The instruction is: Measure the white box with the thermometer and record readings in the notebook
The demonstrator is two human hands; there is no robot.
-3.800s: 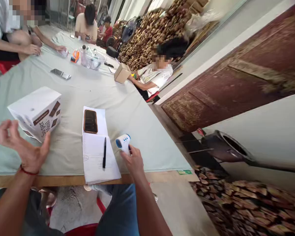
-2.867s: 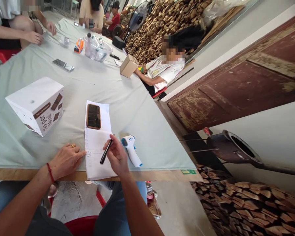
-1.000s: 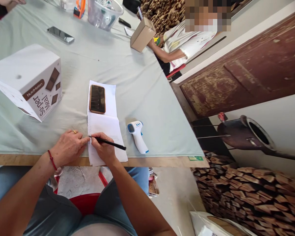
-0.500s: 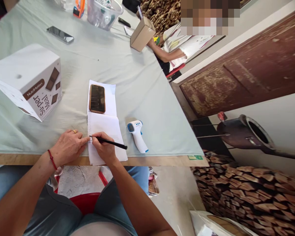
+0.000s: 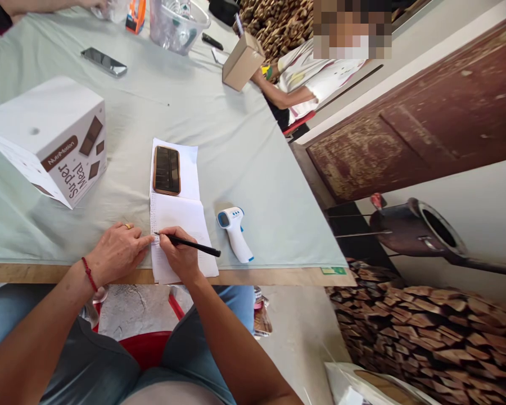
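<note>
A black pen (image 5: 198, 246) is pinched in my right hand (image 5: 180, 253), its tip on the left part of the white notebook (image 5: 181, 211). My left hand (image 5: 120, 250) lies flat on the cloth with its fingers stretched out, the index fingertip touching the notebook's left edge. On the notebook's upper page rests a phone (image 5: 167, 170) in a brown case. To the right of the notebook lies a white and blue infrared thermometer (image 5: 235, 232). Small handwriting shows beside the pen tip, too small to read.
A white printed box (image 5: 46, 135) stands at the left. Farther back are another phone (image 5: 104, 62), a clear plastic basket (image 5: 177, 28), an orange tape dispenser (image 5: 135, 16) and a cardboard box (image 5: 242, 61) by a person's hand. Stacked firewood (image 5: 430, 337) lies beyond the table's right side.
My right hand and the pen have shifted very slightly to the right. Another person's arm has come into view at the top left, by the clear plastic bag.
</note>
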